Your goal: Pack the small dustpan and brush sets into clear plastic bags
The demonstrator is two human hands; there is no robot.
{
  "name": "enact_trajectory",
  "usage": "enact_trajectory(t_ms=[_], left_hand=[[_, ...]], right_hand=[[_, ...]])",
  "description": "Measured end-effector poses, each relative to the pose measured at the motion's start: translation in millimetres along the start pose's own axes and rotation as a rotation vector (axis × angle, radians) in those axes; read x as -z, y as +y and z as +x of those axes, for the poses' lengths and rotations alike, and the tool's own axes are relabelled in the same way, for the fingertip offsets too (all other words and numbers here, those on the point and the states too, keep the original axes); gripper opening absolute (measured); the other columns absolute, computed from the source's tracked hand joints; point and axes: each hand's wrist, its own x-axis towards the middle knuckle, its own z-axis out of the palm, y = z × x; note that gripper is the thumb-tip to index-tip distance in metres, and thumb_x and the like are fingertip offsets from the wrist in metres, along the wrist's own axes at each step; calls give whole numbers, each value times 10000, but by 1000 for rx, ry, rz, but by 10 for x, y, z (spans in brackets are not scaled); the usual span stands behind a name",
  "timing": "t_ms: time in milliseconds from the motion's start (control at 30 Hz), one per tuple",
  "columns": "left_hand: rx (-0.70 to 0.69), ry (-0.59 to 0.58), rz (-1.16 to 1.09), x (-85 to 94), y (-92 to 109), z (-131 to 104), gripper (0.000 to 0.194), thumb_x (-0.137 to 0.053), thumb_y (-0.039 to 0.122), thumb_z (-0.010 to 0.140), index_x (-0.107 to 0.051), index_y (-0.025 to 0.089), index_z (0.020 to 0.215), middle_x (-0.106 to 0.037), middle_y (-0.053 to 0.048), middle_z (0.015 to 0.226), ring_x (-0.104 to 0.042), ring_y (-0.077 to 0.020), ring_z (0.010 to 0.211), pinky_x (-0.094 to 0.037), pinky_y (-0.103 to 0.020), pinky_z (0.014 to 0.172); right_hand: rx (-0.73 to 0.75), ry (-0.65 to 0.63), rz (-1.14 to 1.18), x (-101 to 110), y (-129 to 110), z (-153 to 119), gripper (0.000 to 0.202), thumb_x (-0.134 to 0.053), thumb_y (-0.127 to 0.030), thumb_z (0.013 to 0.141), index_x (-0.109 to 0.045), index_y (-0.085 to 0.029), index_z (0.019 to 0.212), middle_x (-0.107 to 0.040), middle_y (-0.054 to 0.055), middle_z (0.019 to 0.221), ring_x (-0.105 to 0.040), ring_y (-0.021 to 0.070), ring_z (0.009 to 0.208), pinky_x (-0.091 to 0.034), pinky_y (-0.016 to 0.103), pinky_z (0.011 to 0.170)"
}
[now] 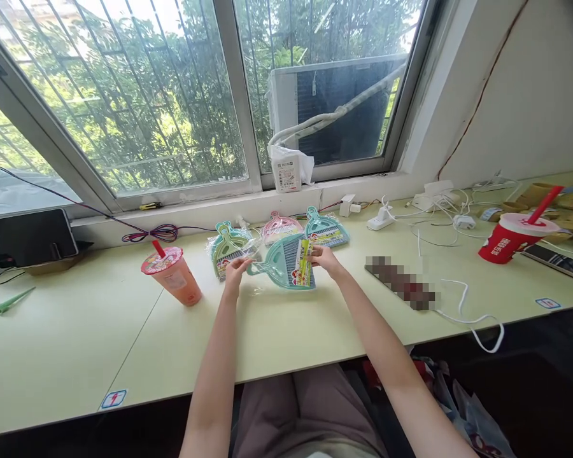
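Table (76,331), left: dark-screened tablet (28,238) propped up, dark coiled cable (165,233) near it | middle left: lidded orange drink cup (179,283) with red straw (158,249) | right: red cup (503,243) beside a phone (561,262), tangled white cables (440,202) behind | windowsill (210,207): white box (286,174) (outdoor air-conditioner unit (344,95) behind it, beyond the window (233,83))

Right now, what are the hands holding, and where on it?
A pale-teal plastic dustpan set in clear wrapping: the left hand grips its handle end, the right hand its wide end by the yellow printed label.
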Motion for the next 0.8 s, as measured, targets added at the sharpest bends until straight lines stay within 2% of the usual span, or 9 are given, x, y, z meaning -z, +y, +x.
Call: enact_trajectory(t_ms=[100, 167, 233, 300, 400, 467, 633, 700, 800], left_hand=[[-15, 156, -91, 132, 29, 49, 325, -756, 426, 633, -607, 180, 784, -680, -45, 836, -622, -137, 719, -461, -214, 559], [-19, 171, -59, 170, 36, 54, 320, -755, 416, 637, -582, 179, 765, -623, -9, 708, -555, -98, 593, -385, -183, 468], [9, 49, -10, 150, 34, 27, 308, -754, 399, 648, -549, 176, 702, -517, 34, 560, -451, -64, 470, -293, -172, 404], [57, -154, -12, 90, 25, -13, 304, -740, 385, 677, -520, 176, 671, -446, 57, 488, -379, -47, 403, -244, -174, 378], [102, -301, -97, 14, 7, -33, 288, -708, 392, 721, -517, 177, 712, -476, 54, 474, -376, -45, 360, -245, -171, 356], [107, -208, -192, 26, -7, 3, 283, -699, 398, 732, -528, 174, 760, -528, 46, 489, -416, -52, 347, -279, -168, 349], [52, 221, -466, 200, -50, 143, 195, -653, 309, 795, -526, 161, 796, -680, -18, 670, -642, -85, 556, -481, -163, 536], [40, 258, -512, 238, -74, 167, 145, -617, 266, 829, -526, 157, 799, -711, -46, 753, -672, -91, 630, -501, -166, 588], [56, 253, -499, 224, -109, 169, 103, -581, 220, 855, -513, 159, 806, -713, -38, 743, -626, -68, 523, -479, -159, 533]], right_hand=[[43, 102, 95, 106, 15, 40, 432, -879, -282, 500, -687, -185, 875, -732, 63, 821, -693, 241, 776, -595, 380, 688], [61, 176, 169, 164, 48, 70, 417, -873, -293, 511, -672, -185, 859, -730, 66, 848, -693, 248, 802, -595, 402, 734], [79, 242, 236, 209, 87, 97, 392, -857, -284, 534, -660, -187, 858, -727, 66, 878, -691, 249, 835, -589, 408, 780], [89, 301, 288, 244, 123, 119, 365, -838, -253, 555, -655, -189, 864, -724, 61, 891, -688, 243, 858, -585, 398, 806], [86, 358, 342, 291, 157, 145, 331, -818, -208, 573, -648, -192, 856, -721, 50, 896, -686, 236, 870, -588, 379, 804], [83, 369, 374, 318, 169, 158, 317, -814, -189, 581, -643, -193, 848, -721, 42, 896, -687, 229, 873, -591, 363, 795], [76, 387, 464, 339, 201, 174, 294, -799, -138, 596, -639, -190, 837, -719, 26, 870, -688, 193, 859, -594, 307, 775], [81, 394, 490, 321, 219, 175, 286, -793, -129, 606, -635, -195, 836, -719, 19, 854, -689, 188, 850, -597, 306, 766], [76, 401, 502, 286, 245, 175, 277, -784, -117, 619, -633, -197, 836, -718, 12, 829, -693, 182, 819, -602, 305, 752]])
